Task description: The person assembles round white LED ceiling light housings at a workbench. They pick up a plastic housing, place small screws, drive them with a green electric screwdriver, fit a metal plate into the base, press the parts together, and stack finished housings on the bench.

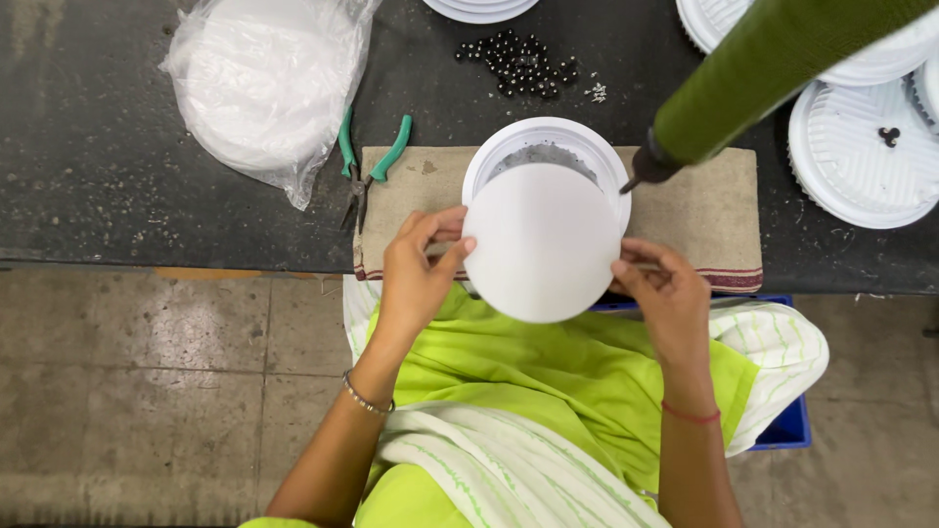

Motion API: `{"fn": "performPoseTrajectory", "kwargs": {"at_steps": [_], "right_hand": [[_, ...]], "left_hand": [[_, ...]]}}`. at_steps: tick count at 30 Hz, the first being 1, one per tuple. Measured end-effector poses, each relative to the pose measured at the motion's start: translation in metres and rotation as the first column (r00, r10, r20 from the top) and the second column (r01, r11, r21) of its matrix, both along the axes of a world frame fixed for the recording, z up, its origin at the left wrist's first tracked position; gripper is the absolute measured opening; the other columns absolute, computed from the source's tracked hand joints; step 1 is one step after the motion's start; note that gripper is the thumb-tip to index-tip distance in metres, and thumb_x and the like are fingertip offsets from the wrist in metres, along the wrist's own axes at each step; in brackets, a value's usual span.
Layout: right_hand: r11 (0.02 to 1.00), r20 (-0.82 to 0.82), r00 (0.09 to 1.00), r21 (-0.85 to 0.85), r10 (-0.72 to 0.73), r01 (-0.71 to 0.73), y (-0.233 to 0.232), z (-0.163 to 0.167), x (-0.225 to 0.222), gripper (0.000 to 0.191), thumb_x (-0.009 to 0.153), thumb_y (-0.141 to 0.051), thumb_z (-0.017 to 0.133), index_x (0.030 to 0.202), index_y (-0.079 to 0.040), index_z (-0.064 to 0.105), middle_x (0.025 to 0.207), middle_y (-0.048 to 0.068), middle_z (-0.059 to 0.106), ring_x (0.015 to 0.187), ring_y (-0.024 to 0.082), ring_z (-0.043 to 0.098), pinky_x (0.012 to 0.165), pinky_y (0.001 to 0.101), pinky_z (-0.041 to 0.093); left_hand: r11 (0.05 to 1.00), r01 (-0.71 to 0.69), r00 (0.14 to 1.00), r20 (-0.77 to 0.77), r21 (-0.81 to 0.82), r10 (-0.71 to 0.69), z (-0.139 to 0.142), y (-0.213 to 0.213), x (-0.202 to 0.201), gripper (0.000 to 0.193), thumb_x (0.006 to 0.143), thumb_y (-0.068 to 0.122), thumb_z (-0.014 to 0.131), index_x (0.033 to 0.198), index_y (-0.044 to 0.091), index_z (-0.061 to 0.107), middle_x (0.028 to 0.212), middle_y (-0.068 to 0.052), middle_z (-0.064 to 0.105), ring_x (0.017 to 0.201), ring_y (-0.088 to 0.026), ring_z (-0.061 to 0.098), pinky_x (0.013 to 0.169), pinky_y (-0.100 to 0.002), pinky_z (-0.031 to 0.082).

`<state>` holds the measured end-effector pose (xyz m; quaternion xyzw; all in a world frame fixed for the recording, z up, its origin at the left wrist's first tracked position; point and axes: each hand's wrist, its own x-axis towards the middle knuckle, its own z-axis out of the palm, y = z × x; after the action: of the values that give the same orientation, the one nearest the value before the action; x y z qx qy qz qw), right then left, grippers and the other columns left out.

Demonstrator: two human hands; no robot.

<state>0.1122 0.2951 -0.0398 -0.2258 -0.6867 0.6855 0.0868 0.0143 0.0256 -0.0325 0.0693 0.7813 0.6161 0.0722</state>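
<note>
Hands reach in from the bottom of the frame toward its centre. Left hand [416, 269] and right hand [665, 293] pinch opposite edges of a white disc [541, 242], fingers closed on its rim, holding it just over a white round housing [548, 147] on a burlap mat [699, 210].

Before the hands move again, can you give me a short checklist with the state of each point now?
1. Left hand grips the disc edge: ok.
2. Right hand grips the opposite edge: ok.
3. Disc centred over the white housing: not ok, it sits toward the person.
4. Housing rests on the cloth: ok.
5. Pliers lie apart from the housing: ok.
6. Disc underside clean: cannot tell.
</note>
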Motion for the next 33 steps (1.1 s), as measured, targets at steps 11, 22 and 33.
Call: {"fn": "performPoseTrajectory", "kwargs": {"at_steps": [11, 22, 33], "right_hand": [[0.885, -0.021, 0.997, 0.461, 0.081, -0.062, 0.030, -0.016, -0.054, 0.015, 0.093, -0.002, 0.075, 0.107, 0.005, 0.072, 0.092, 0.009, 0.073, 0.080, 0.010, 0.069, 0.074, 0.0244, 0.054], [0.879, -0.042, 0.993, 0.471, 0.112, -0.079, 0.024, -0.009, -0.063, 0.029, 0.094, -0.004, 0.078, 0.122, 0.002, 0.073, 0.101, 0.010, 0.071, 0.082, 0.013, 0.070, 0.077, 0.0254, 0.058], [0.865, 0.002, 0.995, 0.493, 0.103, -0.091, 0.023, -0.004, -0.068, 0.031, 0.092, -0.006, 0.078, 0.122, 0.000, 0.073, 0.102, 0.010, 0.071, 0.082, 0.013, 0.072, 0.076, 0.0255, 0.059]], "left_hand": [[0.990, 0.012, 0.979, -0.200, -0.141, -0.041, -0.024, 0.027, -0.036, 0.047, 0.085, 0.006, 0.079, 0.129, -0.005, 0.066, 0.099, -0.012, 0.057, 0.079, -0.018, 0.063, 0.072, -0.031, 0.056], [0.981, 0.032, 0.974, -0.213, -0.193, -0.073, -0.024, 0.031, -0.039, 0.054, 0.084, 0.003, 0.079, 0.133, -0.008, 0.061, 0.104, -0.014, 0.057, 0.082, -0.021, 0.064, 0.073, -0.031, 0.058], [0.974, 0.042, 0.971, -0.222, -0.221, -0.092, -0.026, 0.033, -0.042, 0.056, 0.085, 0.003, 0.080, 0.135, -0.010, 0.059, 0.106, -0.014, 0.057, 0.082, -0.021, 0.064, 0.073, -0.031, 0.058]]}}
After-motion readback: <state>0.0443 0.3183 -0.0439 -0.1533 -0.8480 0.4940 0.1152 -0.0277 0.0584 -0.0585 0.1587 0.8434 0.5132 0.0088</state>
